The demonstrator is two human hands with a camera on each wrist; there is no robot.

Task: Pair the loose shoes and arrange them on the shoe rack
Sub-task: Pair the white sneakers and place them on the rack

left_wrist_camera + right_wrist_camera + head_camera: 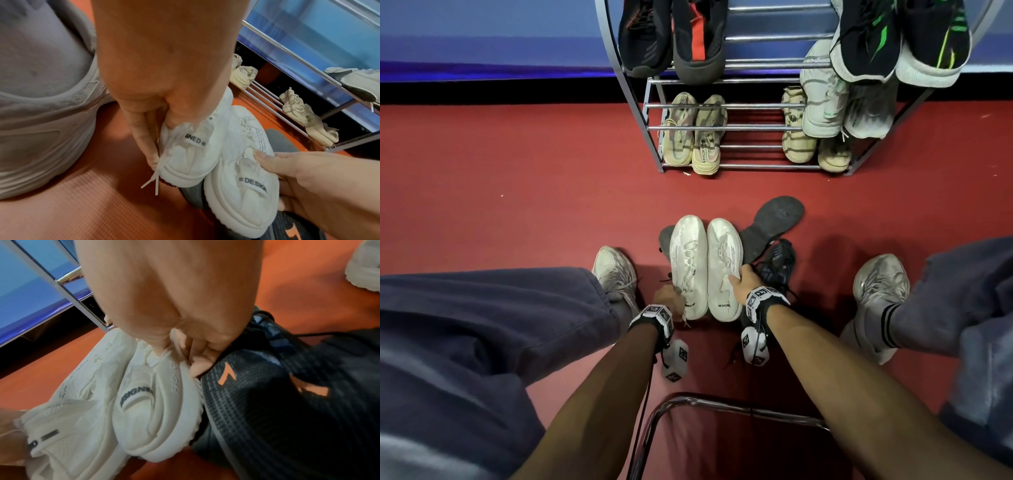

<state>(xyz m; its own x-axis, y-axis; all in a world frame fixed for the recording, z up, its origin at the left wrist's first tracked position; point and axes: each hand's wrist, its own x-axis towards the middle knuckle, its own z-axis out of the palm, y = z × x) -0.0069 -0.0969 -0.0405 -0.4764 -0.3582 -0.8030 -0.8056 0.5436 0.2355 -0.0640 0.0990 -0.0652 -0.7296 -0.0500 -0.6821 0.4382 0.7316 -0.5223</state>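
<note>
Two chunky white knit sneakers, the left white shoe (687, 265) and the right white shoe (723, 267), sit side by side, toes toward the shoe rack (750, 127), soft uppers with thick rounded foam soles. The left hand (667, 298) has its fingers curled on one heel collar, laces dangling; the right hand (743, 283) pinches the other's collar. Dark mesh shoes (777, 263) are crammed underneath and beside them on the red textured floor (517, 192). Beige pairs fill the rack's chrome bars.

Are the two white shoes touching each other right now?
Touching. The left wrist view shows the left white shoe pressed against the right white shoe at the heels, no gap between them.
</note>
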